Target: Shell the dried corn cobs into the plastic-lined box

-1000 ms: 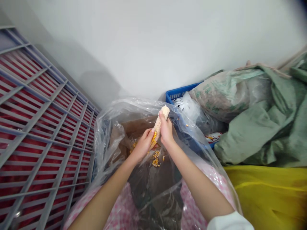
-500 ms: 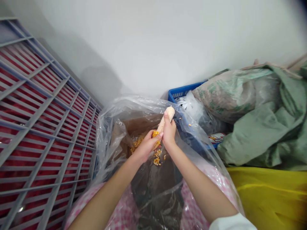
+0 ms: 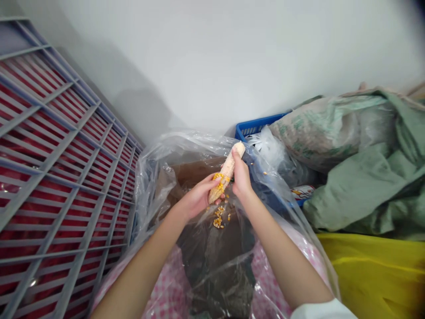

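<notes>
A mostly bare, pale corn cob (image 3: pixel 227 169) with a few yellow kernels left near its lower half is held between both hands over a clear plastic bag (image 3: pixel 156 177). My right hand (image 3: pixel 241 179) grips the cob's upper part, thumb up near its tip. My left hand (image 3: pixel 198 199) is closed round the lower end, thumb pressed on the remaining kernels. Loose yellow kernels (image 3: pixel 219 219) lie on the plastic just below the hands. A brown cardboard box (image 3: pixel 192 170) shows through the bag.
A grey grid rack with red behind it (image 3: pixel 59 177) fills the left. A blue basket (image 3: pixel 255 126), green woven sacks (image 3: pixel 352 164) and a yellow sack (image 3: pixel 378 274) crowd the right. A white wall stands behind. Pink checked cloth (image 3: pixel 166 301) lies under the bag.
Both hands and the cob have drifted slightly right and up in view. The cob is turned a little, and the left thumb has slid along the kernels; a few more kernels lie below.
</notes>
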The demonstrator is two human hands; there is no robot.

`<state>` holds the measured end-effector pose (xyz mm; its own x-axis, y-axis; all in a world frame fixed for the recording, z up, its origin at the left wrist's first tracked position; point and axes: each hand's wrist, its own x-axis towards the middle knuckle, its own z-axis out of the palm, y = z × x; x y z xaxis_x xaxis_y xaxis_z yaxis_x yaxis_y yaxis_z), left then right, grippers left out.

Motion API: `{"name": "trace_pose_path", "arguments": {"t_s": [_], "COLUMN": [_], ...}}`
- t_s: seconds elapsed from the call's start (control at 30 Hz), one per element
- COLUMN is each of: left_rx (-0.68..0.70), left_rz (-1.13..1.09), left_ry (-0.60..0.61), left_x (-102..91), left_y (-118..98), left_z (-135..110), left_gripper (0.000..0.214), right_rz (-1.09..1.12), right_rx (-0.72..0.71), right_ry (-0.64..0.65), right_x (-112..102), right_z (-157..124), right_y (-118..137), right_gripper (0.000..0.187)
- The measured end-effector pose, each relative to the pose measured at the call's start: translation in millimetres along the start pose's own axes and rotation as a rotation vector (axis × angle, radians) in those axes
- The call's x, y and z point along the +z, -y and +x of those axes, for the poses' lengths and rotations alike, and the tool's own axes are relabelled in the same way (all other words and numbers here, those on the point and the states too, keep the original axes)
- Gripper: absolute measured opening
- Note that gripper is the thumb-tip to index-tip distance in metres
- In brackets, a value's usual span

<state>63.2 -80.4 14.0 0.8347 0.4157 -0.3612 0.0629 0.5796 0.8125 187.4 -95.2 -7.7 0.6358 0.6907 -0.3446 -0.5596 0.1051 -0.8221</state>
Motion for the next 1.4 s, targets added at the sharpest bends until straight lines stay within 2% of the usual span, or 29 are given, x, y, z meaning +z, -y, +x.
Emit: {"name": "trace_pose_path", "arguments": {"t_s": [0.1, 0.17, 0.23, 0.33, 0.47, 0.53, 0.67, 0.77, 0.83, 0.93, 1.0, 1.27, 1.4], "left_rx": [0.041, 0.067, 0.1, 0.127, 0.072, 0.023, 0.032, 0.093, 0.097, 0.057, 0.068, 0.092, 0.101], "left_rz": [0.074, 0.114, 0.166, 0.229, 0.227, 0.219, 0.281, 0.305, 0.269, 0.128, 0.082, 0.11, 0.118], "left_ry": [-0.03, -0.054, -0.115, -0.199, -0.125, -0.132, -0.29, -0.367, -0.326, -0.159, -0.122, -0.232, -0.262], "left_x": [2.3, 6.7, 11.1, 13.6, 9.6, 8.0, 10.3, 12.4, 11.9, 8.9, 7.3, 14.7, 17.5], "left_y": [1, 7, 15, 22, 15, 10, 12, 18, 18, 13, 11, 14, 15], "left_z": [0, 2, 4, 6, 4, 4, 7, 9, 9, 8, 8, 7, 6], "left_gripper": [0.038, 0.042, 0.049, 0.057, 0.048, 0.041, 0.034, 0.041, 0.047, 0.04, 0.041, 0.039, 0.038], "right_rz": [-0.013, -0.037, -0.073, -0.141, -0.181, -0.187, -0.211, -0.235, -0.228, -0.166, -0.129, -0.141, -0.163], "right_rx": [-0.023, -0.055, -0.122, -0.229, -0.224, -0.212, -0.25, -0.287, -0.291, -0.249, -0.216, -0.306, -0.307], "right_ry": [-0.005, -0.062, -0.12, -0.134, -0.105, -0.095, -0.075, -0.065, -0.058, -0.051, -0.051, -0.188, -0.221], "right_x": [-2, -2, -2, -2, -4, -4, -3, -3, -2, -3, -3, -5, -5], "right_z": [1, 2, 3, 5, 7, 8, 7, 5, 4, 5, 5, 4, 3], "right_y": [2, -2, -7, -13, -13, -13, -18, -21, -19, -12, -9, -15, -20], "right_gripper": [0.038, 0.04, 0.042, 0.043, 0.044, 0.045, 0.044, 0.043, 0.043, 0.044, 0.045, 0.043, 0.043]}}
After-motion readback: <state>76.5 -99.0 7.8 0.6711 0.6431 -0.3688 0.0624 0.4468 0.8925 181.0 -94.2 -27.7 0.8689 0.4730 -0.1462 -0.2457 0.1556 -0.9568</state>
